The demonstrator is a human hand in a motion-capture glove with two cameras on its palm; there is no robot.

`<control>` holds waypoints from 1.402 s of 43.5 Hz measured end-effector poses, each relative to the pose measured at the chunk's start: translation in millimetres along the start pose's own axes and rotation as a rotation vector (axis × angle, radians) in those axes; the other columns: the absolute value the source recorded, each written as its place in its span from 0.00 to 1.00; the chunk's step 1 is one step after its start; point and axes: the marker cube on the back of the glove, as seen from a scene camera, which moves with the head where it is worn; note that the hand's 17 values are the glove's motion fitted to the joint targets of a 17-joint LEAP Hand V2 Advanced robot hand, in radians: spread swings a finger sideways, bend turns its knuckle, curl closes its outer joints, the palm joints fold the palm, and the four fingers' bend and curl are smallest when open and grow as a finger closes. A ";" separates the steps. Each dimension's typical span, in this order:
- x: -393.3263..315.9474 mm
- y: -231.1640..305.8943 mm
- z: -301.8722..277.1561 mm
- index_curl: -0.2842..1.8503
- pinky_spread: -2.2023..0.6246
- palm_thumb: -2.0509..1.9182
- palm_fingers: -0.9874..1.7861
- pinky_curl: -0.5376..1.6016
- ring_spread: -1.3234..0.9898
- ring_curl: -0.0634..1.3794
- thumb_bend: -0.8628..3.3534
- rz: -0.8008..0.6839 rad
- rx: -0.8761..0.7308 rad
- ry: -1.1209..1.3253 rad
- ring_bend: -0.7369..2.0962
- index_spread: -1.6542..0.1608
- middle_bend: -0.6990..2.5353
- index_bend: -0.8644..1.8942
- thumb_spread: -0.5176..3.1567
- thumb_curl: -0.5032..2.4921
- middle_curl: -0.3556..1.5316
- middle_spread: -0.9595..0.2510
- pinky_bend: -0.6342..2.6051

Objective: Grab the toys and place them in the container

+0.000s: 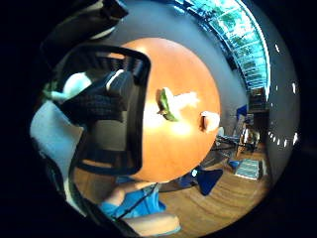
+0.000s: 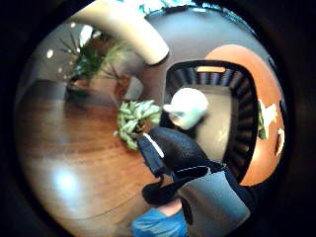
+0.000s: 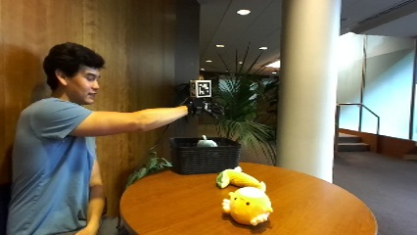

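Outside view: person seated at frame left, right arm stretched out level toward frame centre. Gloved right hand [image 3: 203, 106] hangs in the air above the black basket [image 3: 204, 156], well clear of its rim. Fingers appear relaxed and hold nothing; the thumb-side palm view shows a gloved finger [image 2: 173, 148] extended with nothing in it.

Basket stands on the far edge of the round wooden table [image 3: 176, 205], centre of frame. A white toy [image 3: 206, 142] sits inside it, its top just showing above the rim. Thumb-side palm view confirms: white toy [image 2: 187, 107] lies on the basket floor, toward one end.

Two toys are on the tabletop, lower centre of frame. A yellow-and-green corn toy [image 3: 238, 178] lies on its side near the basket. A yellow plush chick [image 3: 249, 205] sits just in front of the corn, nearer the camera, close to it; contact cannot be told.

Behind the basket: a potted plant [image 3: 244, 110] and a white column [image 3: 310, 88].
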 end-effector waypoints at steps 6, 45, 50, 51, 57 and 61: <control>40.2 2.6 -10.1 0.18 0.77 0.50 0.31 0.47 0.59 0.32 0.19 0.049 0.021 0.096 0.55 0.76 0.28 0.35 0.44 0.32 0.51 0.88 0.69; 351.5 57.4 -40.7 0.20 0.80 0.51 0.29 0.42 0.61 0.24 0.19 0.411 0.005 0.237 0.47 0.75 0.27 0.34 0.45 0.26 0.43 0.88 0.64; 395.0 69.5 -26.0 0.20 0.80 0.51 0.28 0.42 0.61 0.23 0.19 0.398 -0.047 0.268 0.45 0.75 0.26 0.34 0.44 0.26 0.42 0.88 0.64; 400.7 68.6 -23.3 0.20 0.80 0.51 0.28 0.42 0.61 0.23 0.20 0.433 -0.044 0.260 0.44 0.75 0.26 0.34 0.44 0.26 0.42 0.87 0.64; 423.7 64.4 -1.8 0.19 0.80 0.51 0.26 0.42 0.61 0.22 0.19 0.514 -0.036 0.167 0.42 0.76 0.26 0.33 0.44 0.25 0.40 0.87 0.64; 447.9 70.7 22.8 0.19 0.80 0.51 0.26 0.42 0.61 0.21 0.19 0.513 -0.095 0.217 0.41 0.76 0.26 0.33 0.44 0.25 0.39 0.87 0.64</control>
